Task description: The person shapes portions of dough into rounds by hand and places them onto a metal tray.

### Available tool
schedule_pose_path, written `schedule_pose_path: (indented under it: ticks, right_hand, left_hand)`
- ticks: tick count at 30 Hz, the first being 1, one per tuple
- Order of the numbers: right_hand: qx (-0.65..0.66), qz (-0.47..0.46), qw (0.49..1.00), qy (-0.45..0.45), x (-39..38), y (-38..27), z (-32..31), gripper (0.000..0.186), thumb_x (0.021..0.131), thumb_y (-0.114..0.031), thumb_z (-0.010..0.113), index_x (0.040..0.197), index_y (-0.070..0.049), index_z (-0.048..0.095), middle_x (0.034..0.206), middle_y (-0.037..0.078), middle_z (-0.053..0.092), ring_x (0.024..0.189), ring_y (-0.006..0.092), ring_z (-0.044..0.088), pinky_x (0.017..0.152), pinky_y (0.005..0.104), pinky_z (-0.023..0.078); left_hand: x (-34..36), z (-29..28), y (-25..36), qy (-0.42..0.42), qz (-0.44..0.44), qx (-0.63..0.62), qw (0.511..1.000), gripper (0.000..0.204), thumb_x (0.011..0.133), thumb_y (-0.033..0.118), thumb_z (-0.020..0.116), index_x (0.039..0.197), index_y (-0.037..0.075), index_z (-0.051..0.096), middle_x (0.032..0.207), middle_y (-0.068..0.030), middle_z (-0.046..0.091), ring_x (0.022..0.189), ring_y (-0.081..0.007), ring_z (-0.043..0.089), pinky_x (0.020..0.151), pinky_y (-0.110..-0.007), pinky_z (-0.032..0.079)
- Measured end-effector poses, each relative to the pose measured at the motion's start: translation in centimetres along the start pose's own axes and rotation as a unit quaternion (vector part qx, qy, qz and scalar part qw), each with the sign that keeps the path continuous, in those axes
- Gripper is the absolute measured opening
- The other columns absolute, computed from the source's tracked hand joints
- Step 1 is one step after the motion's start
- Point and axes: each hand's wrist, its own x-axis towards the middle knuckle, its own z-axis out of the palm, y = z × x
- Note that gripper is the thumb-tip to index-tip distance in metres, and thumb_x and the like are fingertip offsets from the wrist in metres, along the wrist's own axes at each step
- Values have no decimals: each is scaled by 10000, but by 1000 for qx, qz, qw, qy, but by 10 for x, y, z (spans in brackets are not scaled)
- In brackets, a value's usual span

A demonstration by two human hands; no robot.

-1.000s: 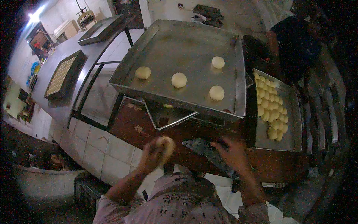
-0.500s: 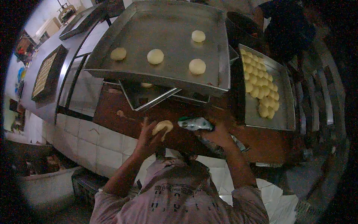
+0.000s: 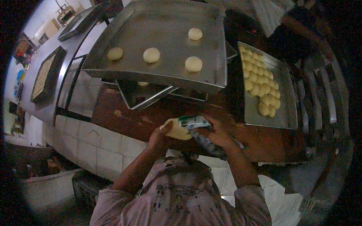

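My left hand (image 3: 160, 138) is closed on the edge of a flattened piece of pale dough (image 3: 178, 131), held over the front edge of the brown table. In my right hand (image 3: 219, 135) is a soft plastic bag (image 3: 196, 121), white and dark with green at one end. The bag's end meets the dough or lies over it; whether anything comes out cannot be seen. Beyond my hands, a large metal tray (image 3: 166, 22) carries several round dough balls, one of them a ball (image 3: 151, 55) near its front edge.
Other metal trays (image 3: 151, 98) lie under the large one at an angle. To the right, a tray (image 3: 288, 113) holds rows of dough balls (image 3: 260, 77). A filled tray (image 3: 44, 77) rests on the steel table at left. Another person (image 3: 301, 32) is at the far right.
My left hand has moved right with the dough, which now looks wider and flatter. The bag has come together with it. On the far right, the other person has shifted.
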Motion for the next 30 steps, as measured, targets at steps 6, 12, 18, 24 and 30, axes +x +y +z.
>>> schedule_pose_path:
  ticks: [6, 12, 18, 24, 30]
  right_hand:
    - [-138, -7, 988, 75, 6, -30, 9, 521, 733, -194, 724, 1201, -84, 523, 1029, 126, 621, 944, 226, 590, 841, 333, 456]
    - [-198, -1, 979, 39, 7, -25, 16, 516, 745, -287, 700, 1196, -101, 531, 1013, 162, 619, 905, 294, 607, 801, 366, 471]
    - [-239, -21, 970, 31, 11, -24, 18, 496, 750, -263, 686, 1196, -106, 535, 1060, 166, 605, 966, 317, 588, 835, 399, 459]
    - [-276, -45, 960, 9, 4, -44, 18, 583, 726, -228, 699, 1257, -115, 486, 1207, 166, 521, 1124, 331, 488, 940, 410, 389]
    - [-235, -213, 946, 60, 4, -98, 29, 659, 687, -332, 717, 1276, -169, 472, 1155, 119, 514, 1131, 317, 433, 948, 450, 364]
  left_hand:
    - [-10, -20, 20, 43, 80, 98, 991, 362, 814, 155, 634, 1129, 22, 513, 1052, -110, 592, 858, -188, 614, 722, -303, 509]
    - [-11, -18, 12, 12, 91, 124, 988, 398, 813, 58, 600, 1185, 12, 465, 1068, -108, 585, 908, -177, 595, 794, -298, 494]
    - [-13, -24, 6, 53, 66, 124, 989, 525, 810, 5, 562, 1294, 20, 357, 1175, -141, 517, 1032, -235, 542, 889, -343, 452]
    - [-43, -39, 34, -24, 91, -31, 995, 721, 737, -48, 571, 1376, 47, 250, 1306, -145, 415, 1159, -268, 466, 934, -368, 426]
    - [-61, -24, 27, -135, 229, 206, 942, 760, 761, -53, 537, 1408, 31, 147, 1409, -123, 285, 1284, -244, 318, 1049, -357, 255]
